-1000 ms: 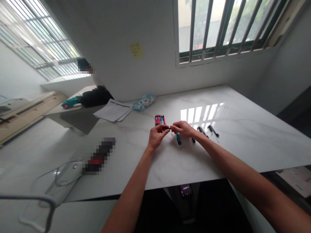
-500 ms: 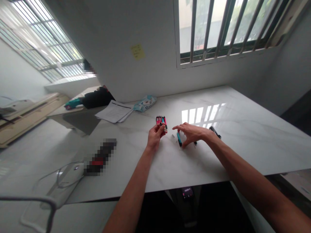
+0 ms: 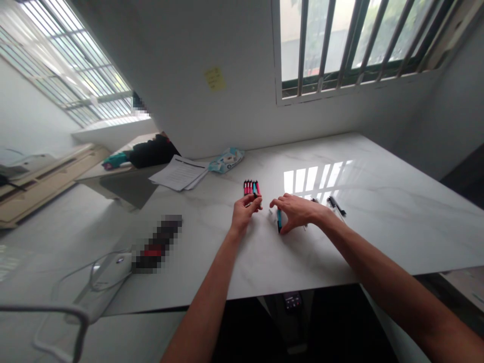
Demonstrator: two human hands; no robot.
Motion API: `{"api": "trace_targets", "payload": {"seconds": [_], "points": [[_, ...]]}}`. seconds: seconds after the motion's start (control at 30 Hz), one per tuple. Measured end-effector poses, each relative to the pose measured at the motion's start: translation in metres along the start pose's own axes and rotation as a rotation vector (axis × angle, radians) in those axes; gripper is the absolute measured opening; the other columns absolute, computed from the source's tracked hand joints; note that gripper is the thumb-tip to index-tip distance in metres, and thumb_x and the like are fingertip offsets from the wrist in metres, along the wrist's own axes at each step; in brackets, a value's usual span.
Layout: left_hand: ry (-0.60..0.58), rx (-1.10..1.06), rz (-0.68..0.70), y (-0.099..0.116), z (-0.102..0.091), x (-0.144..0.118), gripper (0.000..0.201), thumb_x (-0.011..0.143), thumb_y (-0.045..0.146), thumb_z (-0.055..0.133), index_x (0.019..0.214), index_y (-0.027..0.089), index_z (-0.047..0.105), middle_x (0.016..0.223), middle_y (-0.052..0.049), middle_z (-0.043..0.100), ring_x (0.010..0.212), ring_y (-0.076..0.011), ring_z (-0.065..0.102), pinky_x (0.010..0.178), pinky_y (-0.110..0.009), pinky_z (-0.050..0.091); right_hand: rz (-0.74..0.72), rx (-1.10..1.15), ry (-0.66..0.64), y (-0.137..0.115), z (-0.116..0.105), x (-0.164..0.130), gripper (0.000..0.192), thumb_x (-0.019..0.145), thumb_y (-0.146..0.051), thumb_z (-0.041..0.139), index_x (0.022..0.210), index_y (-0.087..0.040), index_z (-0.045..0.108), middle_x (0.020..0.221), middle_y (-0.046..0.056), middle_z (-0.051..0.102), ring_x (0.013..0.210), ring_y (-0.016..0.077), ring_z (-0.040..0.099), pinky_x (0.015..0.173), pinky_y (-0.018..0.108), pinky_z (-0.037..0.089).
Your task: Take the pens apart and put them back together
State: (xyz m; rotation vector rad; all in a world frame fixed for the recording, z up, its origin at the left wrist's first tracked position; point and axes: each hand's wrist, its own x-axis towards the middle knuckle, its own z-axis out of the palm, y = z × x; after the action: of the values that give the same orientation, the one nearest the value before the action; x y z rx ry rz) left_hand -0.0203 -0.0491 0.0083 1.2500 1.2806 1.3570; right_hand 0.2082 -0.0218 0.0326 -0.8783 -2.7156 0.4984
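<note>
My left hand [image 3: 245, 212] is closed in a pinch on a small black pen part, mostly hidden by the fingers. Just beyond its fingertips, several red pens [image 3: 248, 187] and a teal pen [image 3: 254, 187] lie side by side in a row. My right hand [image 3: 295, 209] curves over a teal pen barrel [image 3: 279, 221], its thumb at the near end and fingers by the far end. Small clear pieces [image 3: 271, 214] lie left of that barrel. Other pen parts under the right palm are largely hidden. Black pen parts [image 3: 336, 205] rest beyond the right wrist.
A wipes packet [image 3: 227, 160] and printed papers [image 3: 179, 173] lie at the back of the white marbled table [image 3: 378, 201]. Towards the left are a pixelated dark object [image 3: 159, 244] and a grey cable [image 3: 93, 277]. A yellow note [image 3: 215, 79] is stuck to the wall.
My right hand has come down and closer around the teal barrel, which has turned slightly to point straight away from me. My left hand keeps its pinch, with little movement.
</note>
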Motion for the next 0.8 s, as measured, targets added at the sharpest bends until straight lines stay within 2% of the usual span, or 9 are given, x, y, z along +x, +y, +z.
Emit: {"api": "trace_targets", "payload": {"seconds": [0.1, 0.27, 0.37, 0.47, 0.53, 0.6, 0.7, 0.8], "points": [[-0.006, 0.004, -0.005, 0.000, 0.000, 0.000, 0.045, 0.072, 0.051, 0.088, 0.099, 0.015, 0.079, 0.085, -0.006, 0.075, 0.066, -0.0135, 0.066, 0.065, -0.026, 0.050, -0.018, -0.030, 0.056, -0.003, -0.007, 0.000, 0.076, 0.066, -0.040, 0.092, 0.135, -0.025, 0.062, 0.116, 0.012, 0.070, 0.109, 0.0343, 0.062, 0.091, 0.045, 0.052], [-0.079, -0.040, -0.081, 0.001, 0.003, -0.003, 0.049, 0.069, 0.051, 0.090, 0.102, 0.016, 0.081, 0.089, -0.008, 0.078, 0.067, -0.0145, 0.067, 0.066, -0.028, 0.051, -0.099, 0.033, 0.259, -0.013, -0.016, 0.006, 0.085, 0.074, -0.036, 0.088, 0.149, -0.027, 0.049, 0.137, 0.012, 0.062, 0.125, 0.0355, 0.055, 0.106, 0.050, 0.048], [-0.156, -0.059, -0.122, 0.001, 0.003, -0.004, 0.049, 0.068, 0.051, 0.091, 0.101, 0.015, 0.081, 0.091, -0.010, 0.079, 0.071, -0.0163, 0.068, 0.067, -0.029, 0.052, -0.131, 0.093, 0.281, -0.017, -0.013, 0.010, 0.089, 0.076, -0.034, 0.088, 0.153, -0.029, 0.045, 0.143, 0.010, 0.060, 0.130, 0.0335, 0.053, 0.108, 0.049, 0.047], [-0.117, -0.051, -0.091, 0.001, 0.001, -0.002, 0.048, 0.069, 0.050, 0.090, 0.101, 0.016, 0.081, 0.094, -0.010, 0.080, 0.076, -0.0176, 0.070, 0.068, -0.028, 0.051, -0.096, 0.151, 0.306, -0.013, -0.011, 0.010, 0.090, 0.076, -0.038, 0.090, 0.153, -0.028, 0.045, 0.144, 0.010, 0.061, 0.130, 0.0320, 0.055, 0.107, 0.048, 0.049], [-0.029, -0.042, -0.050, 0.001, -0.001, 0.000, 0.046, 0.069, 0.049, 0.090, 0.101, 0.017, 0.081, 0.094, -0.009, 0.080, 0.078, -0.0174, 0.071, 0.068, -0.027, 0.050, -0.053, 0.144, 0.293, -0.007, -0.009, 0.009, 0.071, 0.077, -0.041, 0.090, 0.140, -0.026, 0.060, 0.131, 0.010, 0.068, 0.121, 0.0314, 0.059, 0.101, 0.046, 0.051], [0.041, -0.040, -0.018, 0.001, -0.003, 0.002, 0.044, 0.069, 0.048, 0.090, 0.100, 0.018, 0.080, 0.094, -0.008, 0.080, 0.080, -0.0174, 0.071, 0.068, -0.027, 0.050, -0.044, 0.112, 0.211, 0.000, -0.006, 0.010, 0.042, 0.079, -0.041, 0.089, 0.115, -0.025, 0.075, 0.112, 0.009, 0.073, 0.109, 0.0304, 0.062, 0.095, 0.043, 0.051], [0.071, -0.040, 0.018, 0.002, -0.004, 0.003, 0.044, 0.068, 0.048, 0.090, 0.098, 0.018, 0.079, 0.094, -0.008, 0.080, 0.081, -0.0180, 0.072, 0.068, -0.027, 0.050, -0.091, 0.118, 0.073, 0.007, 0.002, 0.013, 0.018, 0.081, -0.036, 0.088, 0.092, -0.024, 0.081, 0.095, 0.008, 0.076, 0.100, 0.0288, 0.063, 0.090, 0.039, 0.050], [0.061, -0.035, 0.035, 0.004, -0.001, 0.003, 0.044, 0.066, 0.048, 0.092, 0.096, 0.018, 0.080, 0.094, -0.008, 0.081, 0.080, -0.0186, 0.072, 0.069, -0.028, 0.051, -0.106, 0.161, 0.061, 0.010, 0.009, 0.016, 0.004, 0.084, -0.026, 0.083, 0.087, -0.025, 0.082, 0.090, 0.006, 0.078, 0.095, 0.0263, 0.066, 0.087, 0.037, 0.049]]}}
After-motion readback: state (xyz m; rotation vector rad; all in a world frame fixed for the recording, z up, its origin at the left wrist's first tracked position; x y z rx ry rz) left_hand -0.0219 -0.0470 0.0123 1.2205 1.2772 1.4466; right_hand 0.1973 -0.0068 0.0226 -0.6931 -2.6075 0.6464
